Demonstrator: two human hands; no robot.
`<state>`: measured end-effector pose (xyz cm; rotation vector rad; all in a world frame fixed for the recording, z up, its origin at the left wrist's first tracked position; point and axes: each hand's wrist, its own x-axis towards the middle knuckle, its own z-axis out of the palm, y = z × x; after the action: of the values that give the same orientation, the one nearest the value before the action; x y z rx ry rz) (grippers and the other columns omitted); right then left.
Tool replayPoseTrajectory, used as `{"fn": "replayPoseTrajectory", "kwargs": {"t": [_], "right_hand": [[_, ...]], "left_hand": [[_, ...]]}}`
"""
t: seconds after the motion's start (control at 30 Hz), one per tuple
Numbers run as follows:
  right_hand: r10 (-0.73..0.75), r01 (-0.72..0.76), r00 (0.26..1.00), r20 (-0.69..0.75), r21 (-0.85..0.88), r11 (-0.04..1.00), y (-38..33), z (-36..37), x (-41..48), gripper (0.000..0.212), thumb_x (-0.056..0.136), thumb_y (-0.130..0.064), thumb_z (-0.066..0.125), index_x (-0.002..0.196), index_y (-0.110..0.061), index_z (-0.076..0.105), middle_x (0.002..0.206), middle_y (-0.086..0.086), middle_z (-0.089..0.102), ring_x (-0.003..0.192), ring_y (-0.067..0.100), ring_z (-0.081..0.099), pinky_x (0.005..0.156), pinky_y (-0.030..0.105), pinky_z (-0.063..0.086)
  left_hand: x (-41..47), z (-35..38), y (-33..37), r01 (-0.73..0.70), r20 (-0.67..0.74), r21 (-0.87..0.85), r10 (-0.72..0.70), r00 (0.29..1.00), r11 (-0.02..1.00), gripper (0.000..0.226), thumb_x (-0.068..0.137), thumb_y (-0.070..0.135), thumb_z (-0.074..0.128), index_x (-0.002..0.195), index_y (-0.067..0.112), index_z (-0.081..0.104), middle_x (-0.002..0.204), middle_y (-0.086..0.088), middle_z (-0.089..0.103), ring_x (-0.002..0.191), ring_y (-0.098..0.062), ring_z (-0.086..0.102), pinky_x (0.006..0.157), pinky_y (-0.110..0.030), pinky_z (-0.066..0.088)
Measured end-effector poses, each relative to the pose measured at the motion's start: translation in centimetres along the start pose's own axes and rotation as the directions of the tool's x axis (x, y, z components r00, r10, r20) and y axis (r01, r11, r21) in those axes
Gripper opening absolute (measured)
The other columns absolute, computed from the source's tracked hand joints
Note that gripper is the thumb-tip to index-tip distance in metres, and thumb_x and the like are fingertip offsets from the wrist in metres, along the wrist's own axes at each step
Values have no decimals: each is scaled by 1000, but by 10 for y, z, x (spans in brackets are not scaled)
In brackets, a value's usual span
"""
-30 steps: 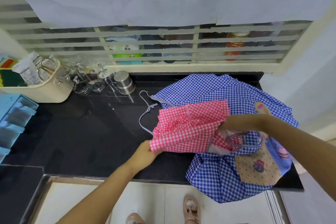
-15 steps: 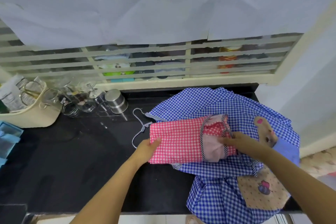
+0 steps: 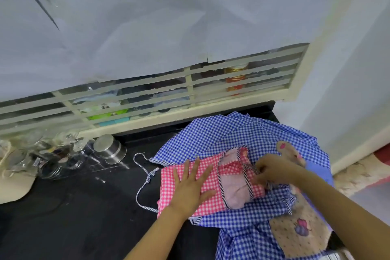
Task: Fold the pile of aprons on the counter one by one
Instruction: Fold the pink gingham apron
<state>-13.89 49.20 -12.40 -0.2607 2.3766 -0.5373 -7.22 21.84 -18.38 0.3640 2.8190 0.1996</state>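
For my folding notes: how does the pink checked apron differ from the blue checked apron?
The pink checked apron is folded compactly; the blue checked apron lies spread and crumpled. The pink one lies on top, the blue one beneath. The left hand presses the pink one, not the blue. Both have a gingham pattern.

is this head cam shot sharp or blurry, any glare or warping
Head view: soft throughout, worst at the left edge, where the jars smear. Head view: wide-angle warp bows and tilts the grille. Head view: light is even and shadows faint, with small glints on the cup and counter. Head view: the left hand, flat on the pink apron, reads clearly.
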Motion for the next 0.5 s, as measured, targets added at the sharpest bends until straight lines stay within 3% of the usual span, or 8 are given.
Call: {"fn": "replayPoseTrajectory", "kwargs": {"t": [0.07,0.17,0.23,0.3,0.37,0.4,0.5], "right_hand": [[13,-17,1000,-27,-170,985,10,-29,-3,37,80,-41,70,54,-20,55,49,-7,54,49,5,45,64,25,40],[50,-50,999,6,-39,998,20,-69,-21,45,83,-37,71,50,-14,50,43,-7,40,43,8,31,54,19,32],[74,-65,991,-114,78,995,25,-88,-32,45,82,-39,71,58,-3,57,46,-4,35,43,8,23,46,16,25],[87,-36,962,-258,198,980,35,-95,-33,38,83,-37,70,62,-6,68,45,-3,44,42,11,27,46,15,27],[119,-16,928,-352,281,960,43,-91,-27,22,83,-35,72,63,-25,75,57,0,65,51,21,42,56,21,35],[150,-39,913,-379,284,958,45,-87,-22,20,83,-34,72,64,-27,76,63,5,68,56,23,45,59,26,36],[232,-173,837,-496,163,971,40,-65,-6,19,90,-22,64,84,-10,77,85,14,69,71,21,54,61,29,34]], "left_hand": [[1,1,-2,-7,12,11,7,1000,1000,77,73,83,0,140,52,-19,152,7,-27,141,-27,-27,104,-53,-26],[2,3,-4,-3,41,-12,4,999,1000,77,73,80,-2,144,52,-13,156,10,-18,145,-22,-18,108,-51,-23],[6,-1,-7,-20,42,-54,22,999,998,76,76,78,-3,147,50,-3,159,9,2,146,-19,0,115,-47,-11],[13,-10,-12,-43,37,-125,48,998,991,72,80,68,9,149,45,10,155,8,20,141,-17,15,115,-38,4],[21,-19,-16,-47,49,-214,58,997,976,68,87,55,40,149,38,19,149,6,30,136,-17,24,114,-34,13],[25,-23,-17,-33,53,-242,47,997,970,71,87,48,53,149,35,22,146,6,33,135,-17,27,114,-34,17],[35,-37,-26,82,108,-196,-62,992,977,83,77,57,66,146,25,31,140,2,39,131,-19,35,113,-36,24]]}}
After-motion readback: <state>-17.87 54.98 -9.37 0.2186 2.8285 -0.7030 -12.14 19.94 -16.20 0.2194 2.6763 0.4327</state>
